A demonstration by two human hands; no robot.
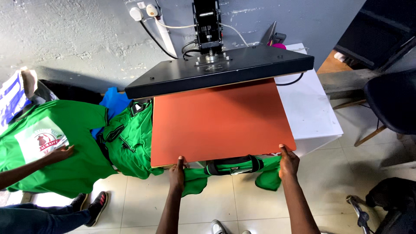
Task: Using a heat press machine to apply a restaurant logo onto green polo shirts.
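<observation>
At press front, both hands: L (177, 170) & R (288, 159) gripping orange mat (219, 121) edge.

Two bare forearms, no sleeves — light shoe (215, 225) below

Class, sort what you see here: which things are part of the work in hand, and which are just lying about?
In use: orange pad, green shirt under it, black press plate, left hand, right hand.

Lying about: dark chair, blue shirt, wall plugs.
</observation>
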